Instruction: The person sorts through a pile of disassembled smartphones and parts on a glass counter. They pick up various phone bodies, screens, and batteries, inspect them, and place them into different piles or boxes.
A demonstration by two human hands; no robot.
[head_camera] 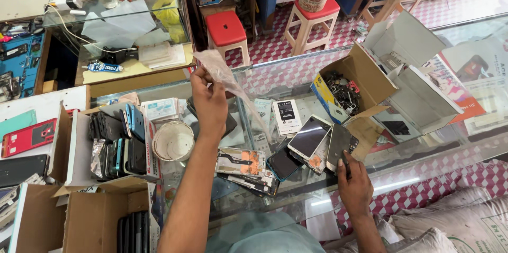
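Observation:
My left hand [209, 104] is raised over the glass counter [423, 163] and pinches a clear plastic bag [225, 75] by its top, the bag hanging down to the right. My right hand [354, 185] rests at the counter's near edge, fingers closed on a small dark tool [346, 166] beside a dark phone panel [338, 144]. Between the hands lie several opened phones and screens [307, 137] and a stack of phone back frames [244, 167].
An open cardboard box [365, 75] holds small dark parts at the right. A box of upright phones [119, 142] and a white round tub [173, 141] stand at the left. Red-topped stools [226, 28] stand beyond the counter. Sacks [455, 226] lie at lower right.

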